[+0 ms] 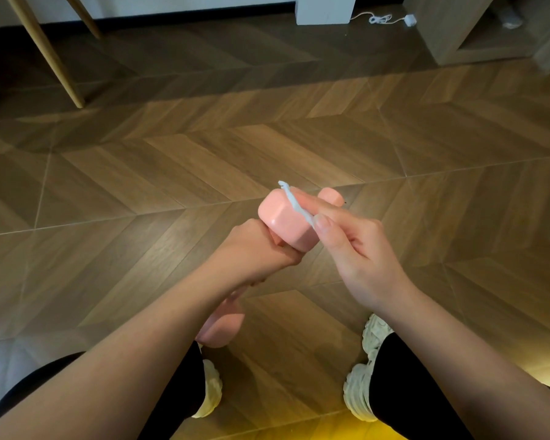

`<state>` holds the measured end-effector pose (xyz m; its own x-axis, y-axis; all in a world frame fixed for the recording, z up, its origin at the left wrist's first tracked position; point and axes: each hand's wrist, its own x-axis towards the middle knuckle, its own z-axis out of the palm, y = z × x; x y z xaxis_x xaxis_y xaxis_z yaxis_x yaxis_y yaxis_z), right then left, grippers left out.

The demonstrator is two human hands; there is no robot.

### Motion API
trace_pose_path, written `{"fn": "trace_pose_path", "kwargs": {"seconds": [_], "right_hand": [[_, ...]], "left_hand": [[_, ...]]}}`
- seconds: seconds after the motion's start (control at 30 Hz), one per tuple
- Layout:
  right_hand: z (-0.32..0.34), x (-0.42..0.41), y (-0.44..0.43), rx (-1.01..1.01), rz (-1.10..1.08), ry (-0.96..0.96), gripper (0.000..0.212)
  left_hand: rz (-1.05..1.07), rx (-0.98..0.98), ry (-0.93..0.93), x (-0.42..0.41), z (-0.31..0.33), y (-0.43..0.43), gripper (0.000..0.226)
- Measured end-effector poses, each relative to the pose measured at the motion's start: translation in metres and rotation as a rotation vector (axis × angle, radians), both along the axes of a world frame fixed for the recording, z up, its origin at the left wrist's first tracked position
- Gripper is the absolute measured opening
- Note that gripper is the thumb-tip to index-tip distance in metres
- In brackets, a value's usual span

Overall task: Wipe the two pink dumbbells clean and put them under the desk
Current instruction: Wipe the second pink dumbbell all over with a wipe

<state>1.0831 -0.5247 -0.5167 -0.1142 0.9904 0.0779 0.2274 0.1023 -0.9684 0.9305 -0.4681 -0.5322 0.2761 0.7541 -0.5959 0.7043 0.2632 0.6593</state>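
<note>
Two hands busy: my left hand (261, 249) clamps the pink dumbbell (285, 222) while my right hand (350, 246) pinches a white wipe (294, 203) against its upper head; next, rotate to unwiped faces.

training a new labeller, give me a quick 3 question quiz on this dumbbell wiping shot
1. True or false: the left hand grips the handle of a pink hexagonal dumbbell.
2. What does the right hand pinch against the dumbbell's upper head?
A. a sponge
B. a thin white wipe
C. a brush
3. Fill in: the chevron-patterned wooden floor lies under both white chunky ____.

Key: 1 true; 2 B; 3 shoes.
</note>
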Motion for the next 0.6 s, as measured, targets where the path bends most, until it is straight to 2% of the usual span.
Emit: {"fn": "trace_pose_path", "kwargs": {"seconds": [0.1, 0.2, 0.27, 0.47, 0.6], "right_hand": [[-0.002, 0.004, 0.000, 0.029, -0.078, -0.059, 0.043], [-0.003, 0.010, 0.003, 0.012, -0.175, -0.103, 0.034], [-0.004, 0.013, 0.005, -0.020, -0.217, -0.106, 0.029], [-0.002, 0.012, 0.009, -0.066, -0.247, -0.070, 0.033], [-0.002, 0.013, 0.011, -0.089, -0.210, -0.064, 0.053]], "left_hand": [[0.012, -0.044, -0.101, 0.000, 0.007, 0.000, 0.022], [0.024, -0.072, -0.280, -0.001, 0.013, -0.001, 0.032], [0.033, -0.036, -0.332, -0.001, 0.013, -0.004, 0.034], [-0.057, 0.139, -0.326, -0.004, 0.012, -0.005, 0.032], [-0.168, 0.236, -0.225, -0.007, 0.012, -0.005, 0.038]]}}
